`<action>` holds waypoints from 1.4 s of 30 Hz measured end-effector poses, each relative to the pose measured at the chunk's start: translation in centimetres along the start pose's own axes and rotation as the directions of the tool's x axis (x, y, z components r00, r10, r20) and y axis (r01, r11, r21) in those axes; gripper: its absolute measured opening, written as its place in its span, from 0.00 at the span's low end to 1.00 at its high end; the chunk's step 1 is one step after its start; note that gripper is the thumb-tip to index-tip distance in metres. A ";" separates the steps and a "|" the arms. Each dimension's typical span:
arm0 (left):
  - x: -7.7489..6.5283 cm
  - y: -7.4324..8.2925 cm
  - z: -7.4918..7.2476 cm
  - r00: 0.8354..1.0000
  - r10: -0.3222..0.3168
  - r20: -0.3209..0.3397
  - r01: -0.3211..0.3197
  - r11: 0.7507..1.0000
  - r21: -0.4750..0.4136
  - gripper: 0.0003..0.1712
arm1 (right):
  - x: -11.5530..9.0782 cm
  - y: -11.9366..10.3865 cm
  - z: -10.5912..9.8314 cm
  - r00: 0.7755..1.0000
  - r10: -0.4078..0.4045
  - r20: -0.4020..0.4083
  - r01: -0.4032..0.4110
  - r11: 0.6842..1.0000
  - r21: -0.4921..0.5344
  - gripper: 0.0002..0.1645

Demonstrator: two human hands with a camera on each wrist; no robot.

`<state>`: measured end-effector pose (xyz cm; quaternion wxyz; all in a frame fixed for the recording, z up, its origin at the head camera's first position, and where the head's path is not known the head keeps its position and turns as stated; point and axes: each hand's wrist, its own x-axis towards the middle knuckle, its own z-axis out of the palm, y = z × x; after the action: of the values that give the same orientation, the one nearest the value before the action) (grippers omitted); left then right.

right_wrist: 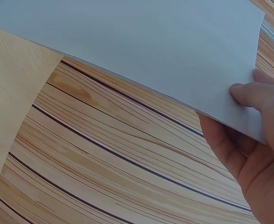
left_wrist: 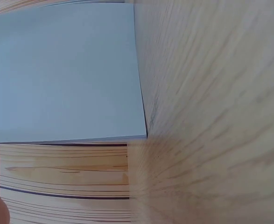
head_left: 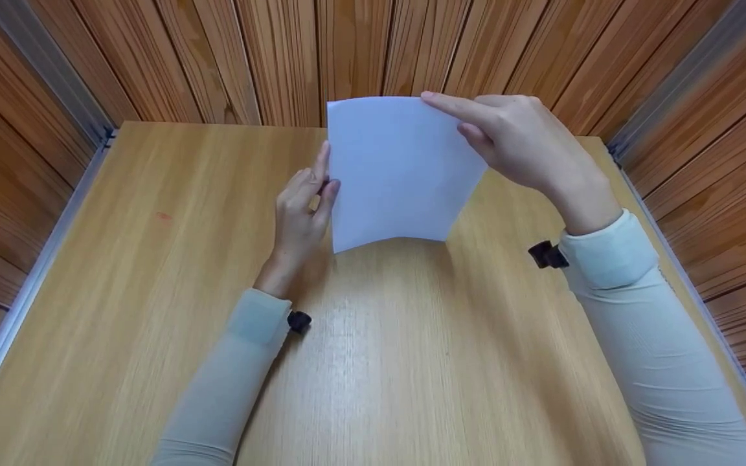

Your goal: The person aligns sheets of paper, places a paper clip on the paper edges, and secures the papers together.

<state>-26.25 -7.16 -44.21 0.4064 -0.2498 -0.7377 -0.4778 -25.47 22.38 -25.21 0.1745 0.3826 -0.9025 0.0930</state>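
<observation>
White paper (head_left: 399, 168) stands upright and slightly bowed above the table, its lower edge curved. Its edge in the left wrist view looks thicker than one sheet, like a thin stack (left_wrist: 66, 74). At the paper's left edge is my left hand (head_left: 302, 207), thumb on the near face and the other fingers along or behind the edge. My right hand (head_left: 522, 139) pinches the upper right corner, index finger stretched along the top edge. In the right wrist view, the thumb of the right hand (right_wrist: 258, 149) presses the paper's face (right_wrist: 151, 51) while other fingers lie behind it.
A light wooden table (head_left: 373, 362) lies beneath the hands, with a small reddish mark (head_left: 163, 215) at its left. Wood-plank walls (head_left: 282, 58) close off the back and both sides. Metal rails (head_left: 30, 272) run along the side edges.
</observation>
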 end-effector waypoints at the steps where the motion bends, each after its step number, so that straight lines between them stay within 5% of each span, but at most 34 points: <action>1: 0.0 0.0 0.0 1.000 0.000 0.001 0.000 1.000 -0.002 0.28 | 0.0 0.0 0.0 1.000 0.001 -0.002 -0.001 1.000 0.000 0.37; 29: -0.1 0.0 -0.2 0.999 -0.026 0.045 0.025 0.999 0.022 0.29 | -1.6 2.2 0.3 0.989 -0.091 -0.115 0.091 0.996 -0.004 0.29; 42: 0.1 0.0 -0.2 1.000 0.010 -0.011 -0.010 1.000 -0.006 0.27 | -2.3 2.4 1.8 0.948 -0.050 -0.314 0.086 0.991 0.101 0.24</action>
<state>-26.25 -7.38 -44.08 0.4123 -0.2521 -0.7325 -0.4795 -26.17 25.04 -27.90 0.2954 0.4035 -0.8433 0.1969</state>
